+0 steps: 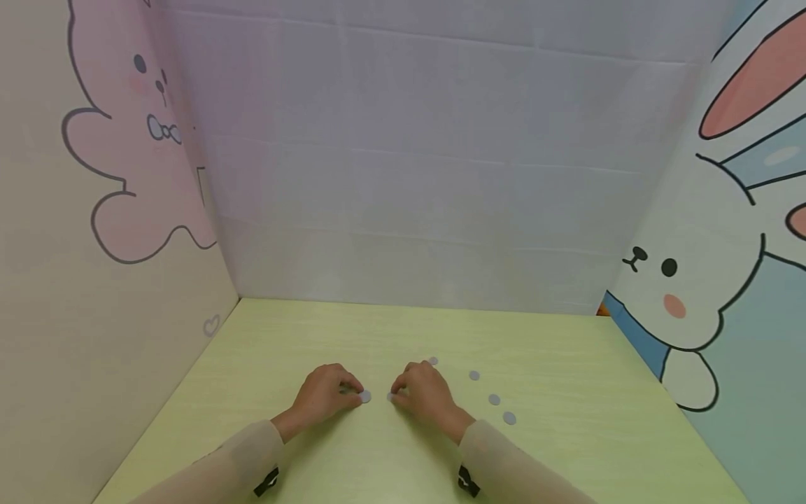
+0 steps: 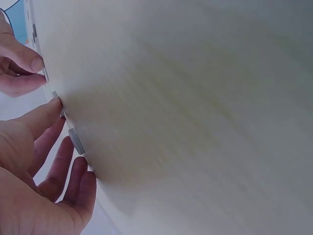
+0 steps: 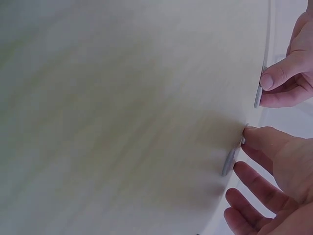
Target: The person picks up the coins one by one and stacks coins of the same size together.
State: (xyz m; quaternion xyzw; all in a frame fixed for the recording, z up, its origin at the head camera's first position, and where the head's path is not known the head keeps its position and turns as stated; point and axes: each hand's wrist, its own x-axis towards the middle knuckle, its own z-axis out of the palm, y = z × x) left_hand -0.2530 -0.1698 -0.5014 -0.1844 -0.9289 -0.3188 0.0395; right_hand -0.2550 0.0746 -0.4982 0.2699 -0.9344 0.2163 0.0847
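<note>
Thumb and forefinger of my left hand pinch the edge of a small, flat grey disc lying on the table. A second grey piece rests beside that hand's other fingers in the left wrist view; the head view hides it. Across a short gap, my right hand pinches another grey disc, mostly covered by the fingertips. Close to the right hand's far side lies one more disc, which the right wrist view shows as a grey piece near the middle finger.
Right of the right hand, three loose grey discs lie in a slanting row on the pale yellow table. A white sheet closes the back. Side panels with cartoon animals stand left and right.
</note>
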